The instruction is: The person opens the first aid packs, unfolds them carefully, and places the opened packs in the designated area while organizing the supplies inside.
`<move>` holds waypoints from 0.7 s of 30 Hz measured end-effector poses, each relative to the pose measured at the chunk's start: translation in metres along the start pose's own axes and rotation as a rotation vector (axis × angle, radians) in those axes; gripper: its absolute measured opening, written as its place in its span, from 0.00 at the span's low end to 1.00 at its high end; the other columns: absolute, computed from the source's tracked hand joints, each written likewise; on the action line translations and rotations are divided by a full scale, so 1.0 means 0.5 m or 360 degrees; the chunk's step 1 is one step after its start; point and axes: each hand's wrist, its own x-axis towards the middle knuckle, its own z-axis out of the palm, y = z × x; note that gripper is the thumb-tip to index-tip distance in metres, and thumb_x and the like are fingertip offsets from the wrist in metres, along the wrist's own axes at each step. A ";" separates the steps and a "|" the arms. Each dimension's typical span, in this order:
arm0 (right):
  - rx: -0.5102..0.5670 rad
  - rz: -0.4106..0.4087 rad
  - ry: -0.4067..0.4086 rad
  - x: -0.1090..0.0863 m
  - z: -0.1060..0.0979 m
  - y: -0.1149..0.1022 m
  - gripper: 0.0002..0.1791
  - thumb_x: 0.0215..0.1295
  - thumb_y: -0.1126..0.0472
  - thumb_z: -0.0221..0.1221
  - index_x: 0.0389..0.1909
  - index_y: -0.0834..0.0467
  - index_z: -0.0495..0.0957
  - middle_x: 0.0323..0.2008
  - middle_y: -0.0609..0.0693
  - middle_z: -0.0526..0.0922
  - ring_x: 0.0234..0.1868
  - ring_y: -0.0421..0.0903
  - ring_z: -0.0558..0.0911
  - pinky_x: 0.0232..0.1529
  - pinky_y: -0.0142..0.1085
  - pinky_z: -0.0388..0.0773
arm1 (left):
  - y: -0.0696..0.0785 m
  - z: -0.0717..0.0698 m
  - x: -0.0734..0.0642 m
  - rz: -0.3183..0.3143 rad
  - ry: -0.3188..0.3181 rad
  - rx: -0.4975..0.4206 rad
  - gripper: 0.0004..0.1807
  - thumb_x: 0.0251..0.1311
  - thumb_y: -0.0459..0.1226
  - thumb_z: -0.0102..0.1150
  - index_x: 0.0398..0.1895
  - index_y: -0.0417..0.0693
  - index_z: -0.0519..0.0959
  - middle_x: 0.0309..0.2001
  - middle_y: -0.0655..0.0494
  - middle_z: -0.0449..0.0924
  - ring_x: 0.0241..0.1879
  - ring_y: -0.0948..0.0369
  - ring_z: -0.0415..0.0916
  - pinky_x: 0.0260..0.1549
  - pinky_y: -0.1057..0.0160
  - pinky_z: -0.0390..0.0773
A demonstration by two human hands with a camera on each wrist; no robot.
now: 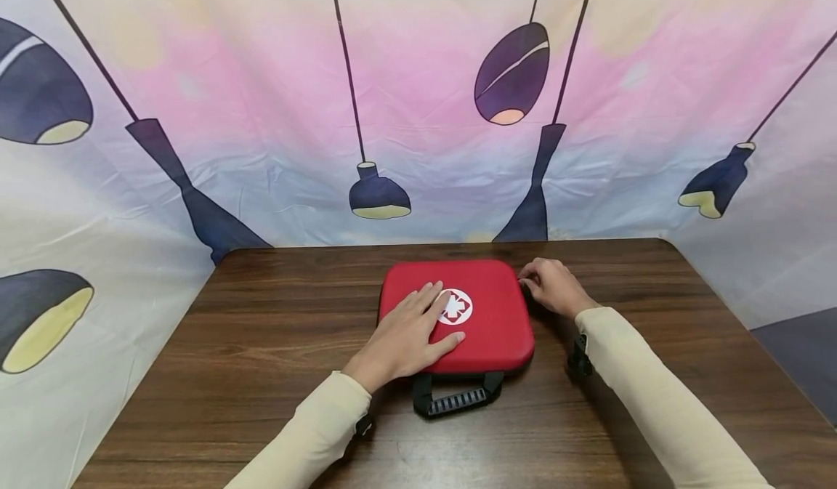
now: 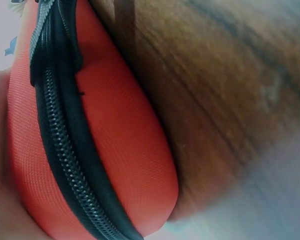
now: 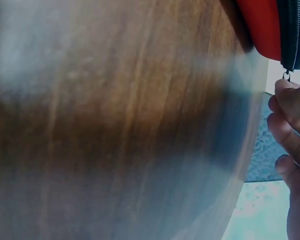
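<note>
Resting palm down on top of a closed red case (image 1: 497, 329) with the left hand (image 1: 405, 336): fingers straight and slightly spread, thumb apart, nothing gripped; fingertips over the left edge of a round white emblem (image 1: 456, 307). Pinching a small zipper pull (image 3: 286, 76) between thumb and forefinger with the right hand (image 1: 552, 285), other fingers bent; at the case's right side, towards the far corner.

Around the case's side, black zipper (image 2: 72, 160) with teeth meshed along the stretch visible from the left wrist. At the near edge, black carry handle (image 1: 461, 400) with ribbed grip, pointing towards the person.

On both arms, cream sleeves (image 1: 654, 394); by each cuff, a small black device (image 1: 578, 358).

Underneath, dark wood-grain bench (image 1: 275, 358), with the case right of its middle and nearer the far edge than the near one. Beyond, pastel cloth backdrop (image 1: 425, 60), creased, pink above and blue below, printed with dark hanging lamps (image 1: 379, 191).
</note>
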 end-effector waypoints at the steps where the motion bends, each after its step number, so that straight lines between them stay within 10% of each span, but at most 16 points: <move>1: -0.0009 -0.0014 0.0008 -0.002 -0.001 -0.001 0.04 0.64 0.71 0.64 0.37 0.63 0.87 0.31 0.50 0.82 0.31 0.46 0.79 0.34 0.41 0.76 | 0.001 0.000 0.000 -0.0002 0.0002 0.0009 0.45 0.67 0.63 0.50 0.80 0.49 0.58 0.79 0.50 0.54 0.78 0.52 0.49 0.75 0.53 0.52; 21: -0.0117 -0.0146 0.0013 -0.069 -0.017 -0.032 0.06 0.58 0.74 0.65 0.31 0.60 0.85 0.30 0.46 0.80 0.29 0.42 0.78 0.31 0.39 0.77 | 0.001 0.003 0.002 -0.0003 -0.0006 0.0051 0.44 0.68 0.64 0.49 0.79 0.50 0.59 0.79 0.49 0.53 0.78 0.52 0.49 0.75 0.52 0.51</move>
